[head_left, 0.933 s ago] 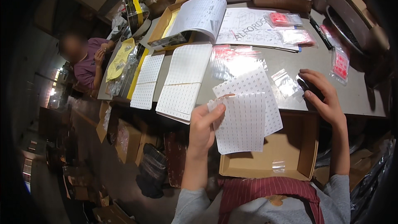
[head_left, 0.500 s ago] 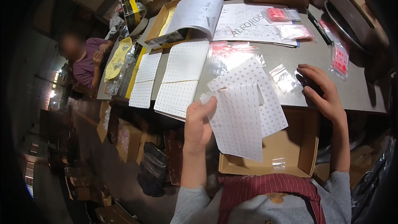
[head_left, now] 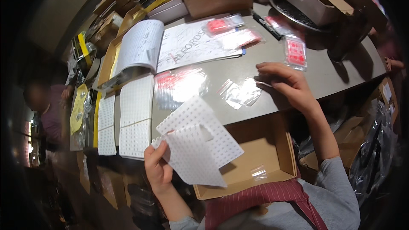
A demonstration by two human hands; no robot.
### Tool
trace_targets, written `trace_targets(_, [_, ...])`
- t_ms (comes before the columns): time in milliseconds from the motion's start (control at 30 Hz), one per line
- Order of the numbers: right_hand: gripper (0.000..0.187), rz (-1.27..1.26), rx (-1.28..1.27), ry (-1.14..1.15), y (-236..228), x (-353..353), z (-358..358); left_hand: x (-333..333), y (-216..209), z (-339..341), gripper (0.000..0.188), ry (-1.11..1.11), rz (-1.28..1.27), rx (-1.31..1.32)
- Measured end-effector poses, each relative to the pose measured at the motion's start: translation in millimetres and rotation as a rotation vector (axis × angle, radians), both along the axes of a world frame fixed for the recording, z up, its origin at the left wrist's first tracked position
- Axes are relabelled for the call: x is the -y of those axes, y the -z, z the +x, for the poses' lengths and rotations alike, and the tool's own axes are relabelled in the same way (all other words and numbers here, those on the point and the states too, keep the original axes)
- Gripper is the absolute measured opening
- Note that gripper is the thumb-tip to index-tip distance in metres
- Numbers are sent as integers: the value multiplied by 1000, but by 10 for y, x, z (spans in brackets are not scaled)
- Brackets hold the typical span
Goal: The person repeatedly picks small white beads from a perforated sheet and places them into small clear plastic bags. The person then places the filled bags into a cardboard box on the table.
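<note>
My left hand (head_left: 157, 166) grips two white label sheets by their left edge, thumb on top. Rows of small dark print cover both. The front label sheet (head_left: 194, 159) curls and overlaps the rear label sheet (head_left: 213, 130). Above the grey table, my right hand (head_left: 287, 85) has its fingers apart and slightly bent. Its fingertips are beside a few small clear zip bags (head_left: 240, 93); whether they touch the bags I cannot tell. Farther left lies a spread of clear zip bags (head_left: 181, 85) with red strips, shining in the light.
Banded stacks of label sheets (head_left: 136, 115) lie at left. Behind them, a cardboard tray (head_left: 106, 74) holds curled papers. Red-filled packets (head_left: 295, 53) and a black marker (head_left: 266, 24) lie at the back. An open cardboard box (head_left: 251, 145) sits before me. Another person (head_left: 53, 106) is at far left.
The view has swung, so the table and its things appear farther left and tilted. My left hand still holds the label sheets; my right hand stays beside the small bags.
</note>
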State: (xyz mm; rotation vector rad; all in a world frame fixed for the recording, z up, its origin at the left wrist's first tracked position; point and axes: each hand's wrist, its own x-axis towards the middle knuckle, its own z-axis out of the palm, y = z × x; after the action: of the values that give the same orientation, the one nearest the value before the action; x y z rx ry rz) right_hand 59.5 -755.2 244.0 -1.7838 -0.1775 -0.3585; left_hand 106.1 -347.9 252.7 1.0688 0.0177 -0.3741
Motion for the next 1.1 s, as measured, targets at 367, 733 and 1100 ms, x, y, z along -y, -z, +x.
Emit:
trace_targets(367, [67, -553, 14, -183, -165, -168, 187, -63, 59, 7, 34, 88, 69, 45])
trace_targets(733, [86, -463, -33, -447, -119, -206, 208, -127, 46, -9, 35, 35, 80, 38])
trace_targets(1100, [53, -146, -317, -786, -378, -186, -78, -89, -15, -65, 34, 98, 77, 45])
